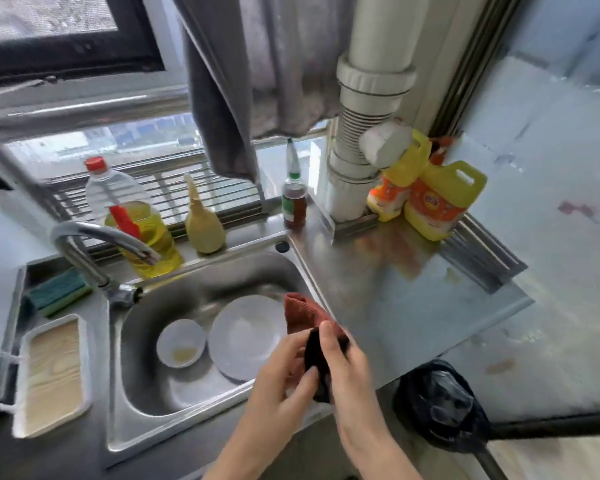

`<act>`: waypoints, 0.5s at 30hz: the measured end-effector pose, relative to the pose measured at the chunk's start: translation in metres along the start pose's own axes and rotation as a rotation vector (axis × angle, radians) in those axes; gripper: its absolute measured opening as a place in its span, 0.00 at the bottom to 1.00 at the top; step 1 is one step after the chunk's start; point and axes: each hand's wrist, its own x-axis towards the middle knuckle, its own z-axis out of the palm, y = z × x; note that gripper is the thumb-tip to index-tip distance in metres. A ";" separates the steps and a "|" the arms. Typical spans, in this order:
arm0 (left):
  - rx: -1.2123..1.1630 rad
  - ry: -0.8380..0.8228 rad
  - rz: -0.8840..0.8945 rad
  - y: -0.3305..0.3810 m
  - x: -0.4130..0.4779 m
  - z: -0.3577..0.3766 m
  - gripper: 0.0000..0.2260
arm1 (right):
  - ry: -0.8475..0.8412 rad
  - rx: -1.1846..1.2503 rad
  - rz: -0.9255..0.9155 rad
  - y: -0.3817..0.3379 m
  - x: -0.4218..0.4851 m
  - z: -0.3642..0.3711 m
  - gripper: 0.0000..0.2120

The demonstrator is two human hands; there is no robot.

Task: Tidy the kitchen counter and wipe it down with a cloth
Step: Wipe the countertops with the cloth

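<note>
A reddish-brown cloth [302,313] is bunched between both my hands above the right rim of the steel sink [187,292]. My left hand [281,372] grips its lower dark folds from the left. My right hand [343,358] curls round it from the right, thumb on top. The steel counter [406,289] stretches to the right of the sink, with brownish smears near its back. Inside the sink lie a white plate [246,337] and a small white bowl [181,342] with residue.
At the back stand an oil bottle [136,220], a squeeze bottle [203,223], a sauce bottle [294,199] and two yellow detergent jugs [437,199]. A faucet [94,247], sponge [58,292] and tray [54,375] are on the left. A black bin bag [444,403] hangs below right.
</note>
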 end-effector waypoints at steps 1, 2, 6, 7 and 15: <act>0.005 -0.033 0.005 0.000 0.003 0.017 0.20 | -0.029 0.020 0.009 -0.003 0.002 -0.020 0.29; 0.028 -0.077 0.005 0.000 0.005 0.034 0.23 | -0.049 0.036 0.014 -0.008 0.002 -0.039 0.29; 0.016 -0.184 -0.081 -0.005 0.014 0.094 0.27 | 0.046 0.139 0.123 -0.008 0.013 -0.108 0.19; 0.015 -0.175 -0.111 -0.009 0.017 0.106 0.27 | 0.098 0.201 0.183 -0.005 0.017 -0.125 0.17; 0.099 -0.044 -0.333 -0.040 0.055 0.150 0.17 | 0.446 0.231 0.186 -0.021 0.068 -0.236 0.31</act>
